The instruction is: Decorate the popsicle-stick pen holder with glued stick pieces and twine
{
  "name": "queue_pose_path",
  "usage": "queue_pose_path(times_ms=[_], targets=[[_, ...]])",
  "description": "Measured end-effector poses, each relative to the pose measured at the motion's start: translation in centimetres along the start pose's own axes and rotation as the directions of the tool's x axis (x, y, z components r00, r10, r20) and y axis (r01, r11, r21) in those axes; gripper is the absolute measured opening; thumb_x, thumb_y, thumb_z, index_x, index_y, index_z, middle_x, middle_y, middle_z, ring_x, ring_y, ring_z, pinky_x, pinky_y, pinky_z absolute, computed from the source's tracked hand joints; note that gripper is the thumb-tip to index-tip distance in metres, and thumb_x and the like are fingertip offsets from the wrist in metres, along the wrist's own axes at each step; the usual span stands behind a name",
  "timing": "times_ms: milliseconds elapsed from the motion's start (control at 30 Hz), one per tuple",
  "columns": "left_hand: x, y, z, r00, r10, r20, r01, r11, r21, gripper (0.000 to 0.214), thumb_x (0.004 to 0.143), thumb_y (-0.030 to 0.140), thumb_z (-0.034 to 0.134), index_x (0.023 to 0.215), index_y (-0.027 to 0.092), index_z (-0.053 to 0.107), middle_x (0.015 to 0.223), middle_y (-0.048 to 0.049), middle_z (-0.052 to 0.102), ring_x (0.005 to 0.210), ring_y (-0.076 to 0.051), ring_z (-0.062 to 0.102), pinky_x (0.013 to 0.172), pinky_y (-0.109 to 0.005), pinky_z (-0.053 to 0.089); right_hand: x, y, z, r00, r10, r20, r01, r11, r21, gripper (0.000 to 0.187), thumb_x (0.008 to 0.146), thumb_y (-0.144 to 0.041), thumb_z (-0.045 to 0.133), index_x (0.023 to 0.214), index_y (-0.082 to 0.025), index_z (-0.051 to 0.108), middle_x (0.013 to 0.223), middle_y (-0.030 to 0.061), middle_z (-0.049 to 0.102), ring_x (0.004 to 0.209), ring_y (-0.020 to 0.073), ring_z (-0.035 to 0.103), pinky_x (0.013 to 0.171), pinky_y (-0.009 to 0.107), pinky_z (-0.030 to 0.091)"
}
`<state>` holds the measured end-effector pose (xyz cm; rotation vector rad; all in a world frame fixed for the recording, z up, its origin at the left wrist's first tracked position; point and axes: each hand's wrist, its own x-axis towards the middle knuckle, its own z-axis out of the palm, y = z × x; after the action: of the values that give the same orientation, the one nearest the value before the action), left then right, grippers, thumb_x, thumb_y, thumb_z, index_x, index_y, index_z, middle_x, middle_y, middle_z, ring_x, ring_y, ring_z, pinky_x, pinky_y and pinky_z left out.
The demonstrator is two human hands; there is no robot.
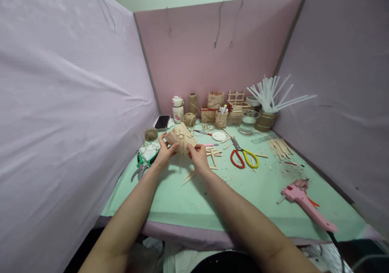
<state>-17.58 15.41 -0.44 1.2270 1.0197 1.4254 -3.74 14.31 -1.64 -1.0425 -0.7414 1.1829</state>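
Between my two hands, raised a little over the table, is a small box-like craft piece (182, 137) made of flat wooden sticks, with petal-shaped wooden bits on its face. My left hand (165, 150) grips its left side, thumb at the front. At the lower right edge, my right hand (197, 154) pinches it between thumb and fingers. Part of the fingers is hidden behind the piece. Loose wooden sticks (214, 153) lie just right of my right hand. Green-handled pruning shears (142, 168) rest beside my left forearm.
Red-and-yellow scissors (243, 153) lie to the right. A pink glue gun (306, 204) sits at the front right. Along the back stand a water cup (249, 123), a pot of white glue sticks (267, 119), a twine ball (189, 119) and a white bottle (178, 110). A phone (162, 122) lies back left.
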Motion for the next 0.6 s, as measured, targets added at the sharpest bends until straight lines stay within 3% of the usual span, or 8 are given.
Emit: queue_pose_path(times_ms=[200,400,600], targets=[[0.5,-0.4,-1.2,0.995,0.076,0.067,-0.083,0.989,0.118,0.096,0.059,0.030,0.081,0.135,0.030,0.022,0.121,-0.0108,0.058,0.112,-0.027,0.059,0.099,-0.053,0.043,-0.1,0.1,-0.3,0.994,0.095,0.061,-0.094,0.995,-0.024,0.039,0.067,-0.040,0.074,0.083,-0.023,0.043,0.072,-0.0008,0.062,0.062,0.0171,0.064,0.055,0.028,0.049],[0.8,-0.6,-1.6,0.995,0.073,0.062,-0.082,0.981,0.177,0.090,0.056,0.028,0.082,0.130,0.030,0.031,0.142,-0.0145,0.038,0.113,-0.029,0.058,0.096,-0.052,0.046,0.1,0.4,-0.5,0.987,0.148,0.065,-0.143,0.987,-0.071,0.042,0.069,-0.038,0.073,0.094,-0.023,0.042,0.077,0.0014,0.064,0.064,0.0188,0.066,0.057,0.032,0.053],[1.1,-1.1,-1.7,0.993,0.093,0.073,-0.106,0.974,0.198,0.090,0.056,0.031,0.082,0.129,0.029,0.029,0.143,-0.0131,0.034,0.119,-0.028,0.053,0.103,-0.052,0.040,0.2,0.3,-0.9,0.990,0.124,0.061,-0.108,0.971,-0.215,0.072,0.068,-0.043,0.072,0.126,-0.018,0.039,0.093,0.0090,0.066,0.081,0.0261,0.068,0.070,0.040,0.055]])
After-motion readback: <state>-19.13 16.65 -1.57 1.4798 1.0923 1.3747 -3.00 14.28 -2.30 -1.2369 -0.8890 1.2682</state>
